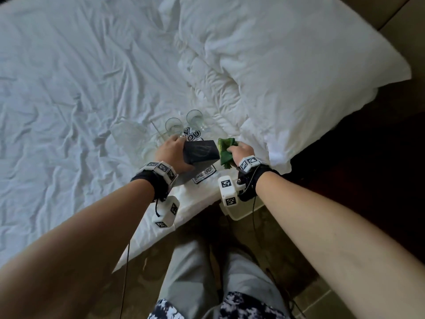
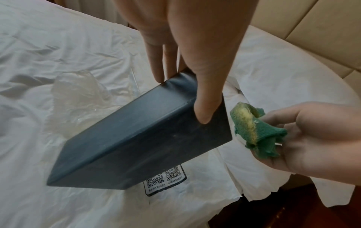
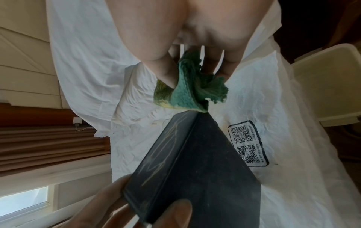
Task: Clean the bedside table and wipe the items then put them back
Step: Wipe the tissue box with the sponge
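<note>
Dark navy rectangular box (image 1: 200,152), matte with a faint scratchy line drawing on its face, is up in the air over the white bed sheet (image 1: 69,88), so not on any tabletop right now. The left hand (image 1: 173,153) clamps it from the far end, fingers down one side and thumb pressed on the broad face. The right hand (image 1: 241,150) is bunched around a crumpled green knitted cloth with a yellowish edge (image 1: 225,151), sitting just beside the box's free end. In the right wrist view a corner of the cloth looks like it's touching the box's top corner, though I can't tell for sure.

Key thing: the box's long axis runs from the left hand toward the right one, tilted, so the cloth hand is the nearer one to the bare end and can stroke along the length toward the left hand's grip, I'd guess.

Underneath on the sheet lies a white plastic bag with printed QR codes (image 2: 166,177), and two clear drinking glasses (image 1: 184,123) stand further back.
</note>
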A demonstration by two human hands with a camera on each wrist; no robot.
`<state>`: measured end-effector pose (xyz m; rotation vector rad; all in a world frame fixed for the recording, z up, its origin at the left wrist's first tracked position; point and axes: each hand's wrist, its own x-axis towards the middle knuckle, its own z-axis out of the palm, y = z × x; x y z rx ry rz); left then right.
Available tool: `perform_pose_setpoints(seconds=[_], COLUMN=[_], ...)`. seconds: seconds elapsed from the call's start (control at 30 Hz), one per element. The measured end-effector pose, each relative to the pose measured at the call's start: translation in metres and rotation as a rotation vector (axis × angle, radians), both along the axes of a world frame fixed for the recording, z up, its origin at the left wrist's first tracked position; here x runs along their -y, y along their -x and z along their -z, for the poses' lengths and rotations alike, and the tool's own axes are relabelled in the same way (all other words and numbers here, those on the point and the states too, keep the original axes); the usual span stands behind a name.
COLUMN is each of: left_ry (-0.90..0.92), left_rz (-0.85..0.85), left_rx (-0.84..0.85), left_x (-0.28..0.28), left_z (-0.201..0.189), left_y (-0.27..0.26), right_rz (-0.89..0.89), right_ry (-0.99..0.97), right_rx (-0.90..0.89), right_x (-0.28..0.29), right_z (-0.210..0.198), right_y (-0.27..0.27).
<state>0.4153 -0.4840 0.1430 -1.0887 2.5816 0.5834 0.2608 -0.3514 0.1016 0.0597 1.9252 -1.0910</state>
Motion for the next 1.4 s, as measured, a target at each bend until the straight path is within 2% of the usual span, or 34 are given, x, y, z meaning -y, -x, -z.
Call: perform_pose_setpoints(seconds=[0.23,0.4,0.63,0.9,1.13,1.4], left_ry=[-0.051,-0.047,-0.056,-0.078,-0.057,-0.099], left_rz=[-0.051,-0.034,-0.01,0.007,0.017,0.009], left_rx=[-0.097,-0.076,-0.078,-0.076,-0.185,-0.203], left_x=[0.006,0.011,0.016,0.023,0.016,0.021], left_z=[0.011,0.018,0.023,0.021,0.025,0.029], left_y=[-0.028,-0.031,-0.041,-0.049,-0.059,-0.06], right_rz=[-0.008,-0.071,-0.317,-0.465,-0.5,-0.51], right_ry=[-0.034,-0.025,-0.105,-0.227,-0.336,-0.349], right_rx=[-0.1,-0.178,-0.309,-0.431,-0.581,-0.679], right_x=[0.006,0.018,0.03,0.04,0.048,0.048], right_z=[0.007,0.011,0.002,-0.005,-0.006,0.0], right_y=[-0.006,-0.018,-0.027,-0.036,-0.05,-0.061])
